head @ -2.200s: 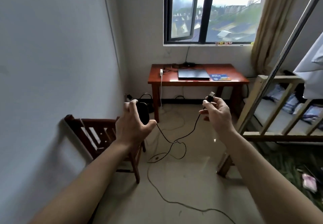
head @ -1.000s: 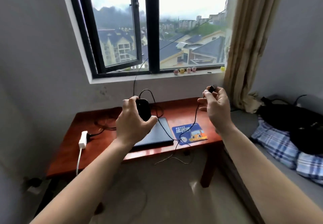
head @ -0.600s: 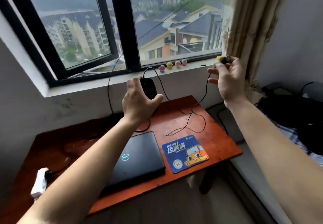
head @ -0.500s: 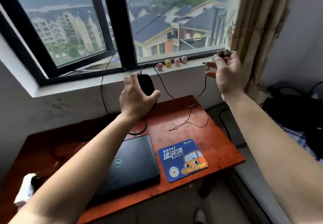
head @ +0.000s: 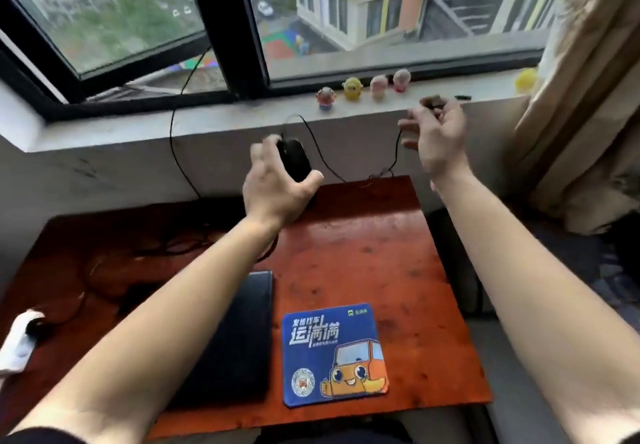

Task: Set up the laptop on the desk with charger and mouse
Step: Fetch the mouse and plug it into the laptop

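The left hand [head: 277,187] grips a black mouse [head: 294,159] above the far edge of the red table [head: 363,253], its cord [head: 325,163] looping across to the right hand [head: 438,142], which pinches the blurred plug end [head: 431,101] up by the windowsill [head: 138,128]. Below both hands, the closed laptop [head: 235,339] lies on the table just beside a blue mouse pad [head: 332,353].

Two bare forearms in shot, no watch, no rings showing on the left hand [head: 277,185] or the right hand [head: 438,138], and just a sliver of dark sleeve [head: 31,437] at the bottom-left corner
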Available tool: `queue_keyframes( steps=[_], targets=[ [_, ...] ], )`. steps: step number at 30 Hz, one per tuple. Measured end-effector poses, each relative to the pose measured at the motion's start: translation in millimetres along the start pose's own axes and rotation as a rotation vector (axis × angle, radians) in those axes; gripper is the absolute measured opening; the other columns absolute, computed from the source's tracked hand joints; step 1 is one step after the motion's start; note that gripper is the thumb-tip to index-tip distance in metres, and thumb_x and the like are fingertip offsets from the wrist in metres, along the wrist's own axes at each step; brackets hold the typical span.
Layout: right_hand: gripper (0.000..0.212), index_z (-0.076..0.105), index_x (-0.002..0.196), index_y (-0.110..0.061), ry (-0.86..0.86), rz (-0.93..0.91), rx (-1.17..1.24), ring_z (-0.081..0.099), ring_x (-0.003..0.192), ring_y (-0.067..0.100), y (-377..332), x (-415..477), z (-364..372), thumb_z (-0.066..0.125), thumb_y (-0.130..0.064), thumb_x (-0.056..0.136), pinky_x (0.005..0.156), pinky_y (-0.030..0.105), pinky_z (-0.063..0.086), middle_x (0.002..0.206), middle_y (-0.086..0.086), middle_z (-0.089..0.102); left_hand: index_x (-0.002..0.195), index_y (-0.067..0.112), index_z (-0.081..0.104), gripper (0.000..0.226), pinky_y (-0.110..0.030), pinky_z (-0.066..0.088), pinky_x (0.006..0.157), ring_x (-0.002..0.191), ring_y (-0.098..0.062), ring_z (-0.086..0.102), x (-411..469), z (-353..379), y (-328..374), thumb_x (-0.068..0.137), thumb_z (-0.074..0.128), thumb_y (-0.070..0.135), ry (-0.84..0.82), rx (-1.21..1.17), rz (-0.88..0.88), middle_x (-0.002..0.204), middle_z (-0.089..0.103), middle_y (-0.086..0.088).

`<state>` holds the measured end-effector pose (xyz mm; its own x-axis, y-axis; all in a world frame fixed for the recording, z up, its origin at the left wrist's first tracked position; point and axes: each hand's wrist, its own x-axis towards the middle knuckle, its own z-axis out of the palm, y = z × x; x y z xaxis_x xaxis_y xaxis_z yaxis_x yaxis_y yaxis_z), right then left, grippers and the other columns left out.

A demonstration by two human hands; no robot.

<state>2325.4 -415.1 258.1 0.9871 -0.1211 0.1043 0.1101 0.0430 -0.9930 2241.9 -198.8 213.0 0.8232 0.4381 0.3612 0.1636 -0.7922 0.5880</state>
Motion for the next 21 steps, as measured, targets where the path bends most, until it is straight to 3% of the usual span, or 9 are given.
queue_keyframes(
  steps=[5,8,11,16,21],
  targets=[
    [0.013,0.053,0.114,-0.012,-0.054,0.366,-0.180,0.066,0.072,0.011,141,-31,-10,0.054,-0.012,0.101,0.052,0.020,0.051,0.093,0.004,0.058,0.129,0.020,0.040,0.079,-0.035,0.043,0.073,0.093,-0.035,0.061,-89,82,-58,0.065,0.065,0.059,-0.355,0.090,-0.183,0.112,0.043,-0.003],
    [0.017,0.055,0.118,-0.015,-0.081,0.571,-0.310,0.067,0.078,0.011,204,-73,-25,0.055,-0.013,0.101,0.064,0.029,0.056,0.097,0.005,0.064,0.128,0.020,0.038,0.078,-0.032,0.040,0.070,0.096,-0.033,0.061,-152,112,-92,0.067,0.062,0.062,-0.611,0.171,-0.255,0.113,0.041,-0.001],
    [0.009,0.061,0.107,-0.020,-0.129,0.693,-0.460,0.070,0.081,0.013,244,-113,-40,0.060,-0.017,0.098,0.076,0.041,0.061,0.103,0.009,0.071,0.133,0.016,0.036,0.080,-0.035,0.045,0.071,0.102,-0.032,0.059,-196,129,-118,0.072,0.063,0.060,-0.790,0.232,-0.301,0.125,0.040,-0.005],
    [0.009,0.067,0.102,-0.025,-0.209,0.766,-0.640,0.072,0.092,0.023,273,-146,-57,0.066,-0.023,0.094,0.087,0.051,0.059,0.089,-0.005,0.071,0.134,0.015,0.036,0.081,-0.041,0.051,0.080,0.101,-0.032,0.059,-232,133,-136,0.075,0.064,0.063,-0.929,0.277,-0.262,0.129,0.035,-0.006],
    [0.015,0.071,0.107,-0.021,-0.241,0.806,-0.710,0.072,0.087,0.018,278,-150,-66,0.066,-0.025,0.093,0.089,0.048,0.058,0.086,-0.003,0.073,0.134,0.014,0.037,0.085,-0.034,0.050,0.077,0.098,-0.025,0.060,-233,133,-143,0.076,0.061,0.071,-0.966,0.302,-0.159,0.130,0.035,-0.004]
  ],
)
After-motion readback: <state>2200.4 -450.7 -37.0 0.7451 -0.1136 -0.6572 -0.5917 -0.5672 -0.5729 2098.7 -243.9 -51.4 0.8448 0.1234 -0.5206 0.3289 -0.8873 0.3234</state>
